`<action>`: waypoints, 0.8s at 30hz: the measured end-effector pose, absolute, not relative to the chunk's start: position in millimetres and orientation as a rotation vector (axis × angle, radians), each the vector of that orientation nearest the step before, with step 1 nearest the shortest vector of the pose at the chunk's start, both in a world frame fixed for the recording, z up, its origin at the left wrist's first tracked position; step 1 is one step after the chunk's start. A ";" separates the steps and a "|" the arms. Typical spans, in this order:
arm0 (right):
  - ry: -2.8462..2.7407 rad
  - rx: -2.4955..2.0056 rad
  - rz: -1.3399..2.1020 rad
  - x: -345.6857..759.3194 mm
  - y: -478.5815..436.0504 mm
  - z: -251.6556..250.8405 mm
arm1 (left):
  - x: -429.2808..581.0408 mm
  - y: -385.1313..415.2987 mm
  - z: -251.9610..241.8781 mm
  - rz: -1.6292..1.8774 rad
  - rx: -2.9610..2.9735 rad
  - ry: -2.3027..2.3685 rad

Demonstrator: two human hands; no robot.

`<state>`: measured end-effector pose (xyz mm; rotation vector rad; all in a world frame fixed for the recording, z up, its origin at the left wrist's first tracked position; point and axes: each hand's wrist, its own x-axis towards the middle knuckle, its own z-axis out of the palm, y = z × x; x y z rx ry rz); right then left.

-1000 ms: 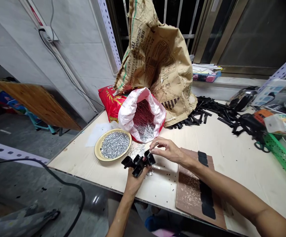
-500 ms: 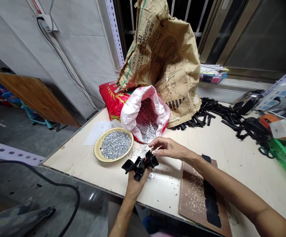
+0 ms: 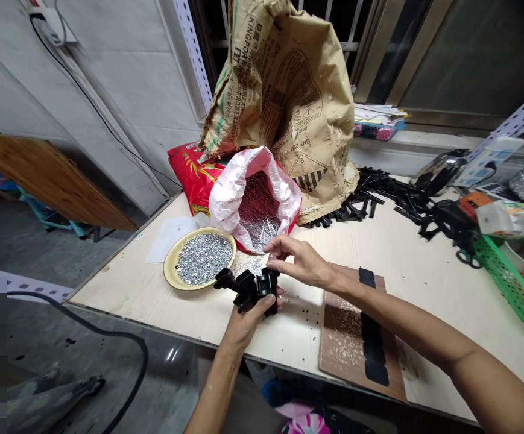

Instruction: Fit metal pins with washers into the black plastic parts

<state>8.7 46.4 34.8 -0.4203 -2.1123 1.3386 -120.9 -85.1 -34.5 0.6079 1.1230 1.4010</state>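
The black plastic parts [image 3: 247, 288] are a glossy, angular clump of several joined pieces, held just above the surface [image 3: 424, 265], near the yellow dish [image 3: 170, 265] of small silver hardware. The left hand [image 3: 249, 313] reaches up from below the dish side, its grip wrapped around the clump's underside. The right hand [image 3: 298, 262] comes in from across the clump, wrist bent, thumb and forefinger pinched narrow at the clump's top (whatever tiny piece they hold is too small to tell).
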 end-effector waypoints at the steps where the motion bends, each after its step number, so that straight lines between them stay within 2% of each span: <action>1: -2.098 -0.416 1.341 9.7 46.8 36.4 | -120.5 -86.1 -31.4 1.395 0.613 1.123; 6: -1.990 -0.578 1.269 6.0 80.9 27.1 | -122.2 -101.4 -9.9 1.447 0.717 1.158; 14: -2.316 -1.337 0.692 -65.9 126.6 -10.6 | -126.1 -105.7 3.8 1.546 0.747 1.250; 20: -2.294 -1.536 0.705 -97.4 133.0 -13.5 | -129.9 -98.1 -0.2 1.621 0.728 1.238; 24: -2.224 -1.489 0.788 -82.2 136.4 -4.6 | -137.9 -90.6 -8.7 1.607 0.638 1.192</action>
